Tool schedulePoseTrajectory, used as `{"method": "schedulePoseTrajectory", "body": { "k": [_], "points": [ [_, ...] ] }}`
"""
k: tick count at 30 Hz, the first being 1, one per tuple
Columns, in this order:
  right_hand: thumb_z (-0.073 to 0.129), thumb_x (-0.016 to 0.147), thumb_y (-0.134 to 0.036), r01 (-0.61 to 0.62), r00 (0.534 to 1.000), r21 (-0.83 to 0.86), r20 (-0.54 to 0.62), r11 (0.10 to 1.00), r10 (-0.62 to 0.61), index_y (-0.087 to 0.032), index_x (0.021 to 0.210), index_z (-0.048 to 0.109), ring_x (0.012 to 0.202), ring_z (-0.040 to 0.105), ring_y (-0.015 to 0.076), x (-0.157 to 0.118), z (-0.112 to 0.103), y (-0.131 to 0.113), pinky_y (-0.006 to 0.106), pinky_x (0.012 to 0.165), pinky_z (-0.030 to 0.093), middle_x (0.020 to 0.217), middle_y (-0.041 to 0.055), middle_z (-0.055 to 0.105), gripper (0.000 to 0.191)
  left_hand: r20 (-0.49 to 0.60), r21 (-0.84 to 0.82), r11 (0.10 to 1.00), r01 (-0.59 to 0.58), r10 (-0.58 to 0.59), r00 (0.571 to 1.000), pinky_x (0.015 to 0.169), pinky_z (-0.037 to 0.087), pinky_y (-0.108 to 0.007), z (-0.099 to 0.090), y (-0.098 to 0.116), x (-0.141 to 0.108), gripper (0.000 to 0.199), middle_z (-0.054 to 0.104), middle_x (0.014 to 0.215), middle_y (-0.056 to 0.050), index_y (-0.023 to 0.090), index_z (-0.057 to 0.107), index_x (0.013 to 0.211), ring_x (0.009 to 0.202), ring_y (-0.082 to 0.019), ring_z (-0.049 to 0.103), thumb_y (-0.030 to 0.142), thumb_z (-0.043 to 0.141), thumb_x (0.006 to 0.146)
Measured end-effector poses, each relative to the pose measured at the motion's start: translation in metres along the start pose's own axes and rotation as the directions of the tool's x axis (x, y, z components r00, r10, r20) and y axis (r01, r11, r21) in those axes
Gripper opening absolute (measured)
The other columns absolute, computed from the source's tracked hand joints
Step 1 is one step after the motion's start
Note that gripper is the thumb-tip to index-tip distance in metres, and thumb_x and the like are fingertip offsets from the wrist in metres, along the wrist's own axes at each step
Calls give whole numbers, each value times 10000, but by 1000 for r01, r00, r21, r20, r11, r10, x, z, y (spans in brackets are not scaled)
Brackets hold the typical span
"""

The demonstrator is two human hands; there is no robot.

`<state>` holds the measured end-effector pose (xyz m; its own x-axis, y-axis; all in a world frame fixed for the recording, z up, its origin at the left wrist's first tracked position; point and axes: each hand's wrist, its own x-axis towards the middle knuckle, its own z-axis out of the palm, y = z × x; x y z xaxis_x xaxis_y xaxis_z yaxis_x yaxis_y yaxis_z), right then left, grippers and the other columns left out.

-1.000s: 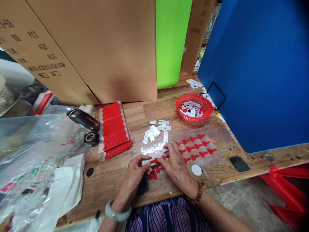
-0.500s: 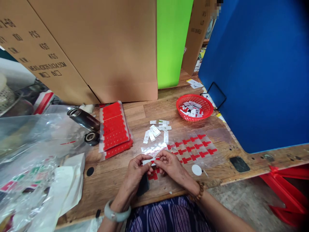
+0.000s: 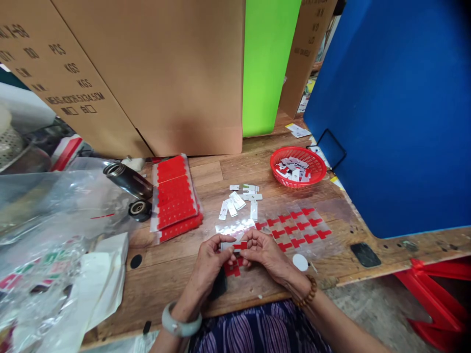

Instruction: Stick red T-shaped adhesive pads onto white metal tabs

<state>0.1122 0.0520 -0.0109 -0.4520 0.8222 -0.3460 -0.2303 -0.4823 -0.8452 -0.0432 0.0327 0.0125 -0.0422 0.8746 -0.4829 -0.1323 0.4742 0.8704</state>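
Note:
Pinched between my two hands is a small white card with a red sticker (image 3: 241, 246) on it. My left hand (image 3: 212, 260) has thumb and fingers closed on the card's left end. On the other side my right hand (image 3: 264, 252) pinches the right end, where the red shows. My fingertips cover much of the piece. Beneath and to the right lies a clear sheet of red T-shaped stickers (image 3: 290, 230), partly hidden by my hands. Several loose white cards (image 3: 235, 200) are scattered just beyond my fingers.
A red basket (image 3: 319, 175) holds white cards, some with red parts. Stacked red sticker sheets (image 3: 172, 196), a dark flask (image 3: 127, 180) and its cap (image 3: 140, 210) stand left, beside plastic bags (image 3: 51, 215). Cardboard (image 3: 154, 73) and a blue panel (image 3: 397, 117) wall the table.
My hands have tilted the card a little, and more of the red sticker now shows between my fingertips. The view has shifted slightly. Everything else on the table lies as before.

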Motion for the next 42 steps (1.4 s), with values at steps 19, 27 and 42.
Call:
{"method": "schedulePoseTrajectory", "body": {
  "k": [19, 27, 42],
  "points": [
    [536, 849, -261, 133, 834, -822, -209, 554, -510, -158, 1064, 571, 769, 621, 175, 61, -70, -69, 312, 721, 497, 938, 72, 626, 241, -42, -45, 999, -4, 2, 999, 667, 496, -248, -9, -24, 15, 469, 655, 827, -54, 116, 616, 942, 684, -129, 640, 379, 790, 594],
    [513, 804, -117, 137, 870, -970, 20, 201, -493, -145, 822, 640, 858, 518, 199, 76, -75, -57, 288, 780, 387, 894, 91, 581, 132, -51, -26, 1000, -6, 5, 999, 664, 495, -242, -11, -27, 16, 457, 654, 822, -54, 117, 622, 941, 680, -122, 638, 390, 781, 611],
    [439, 871, -363, 114, 914, -782, -159, 612, -373, -153, 811, 613, 490, 569, 136, 49, -47, -40, 236, 477, 432, 593, 28, 643, 280, -132, -123, 989, -87, 71, 989, 707, 516, -282, -1, -17, 14, 482, 685, 802, -67, 123, 622, 947, 696, -151, 657, 434, 778, 614]
  ]
}}
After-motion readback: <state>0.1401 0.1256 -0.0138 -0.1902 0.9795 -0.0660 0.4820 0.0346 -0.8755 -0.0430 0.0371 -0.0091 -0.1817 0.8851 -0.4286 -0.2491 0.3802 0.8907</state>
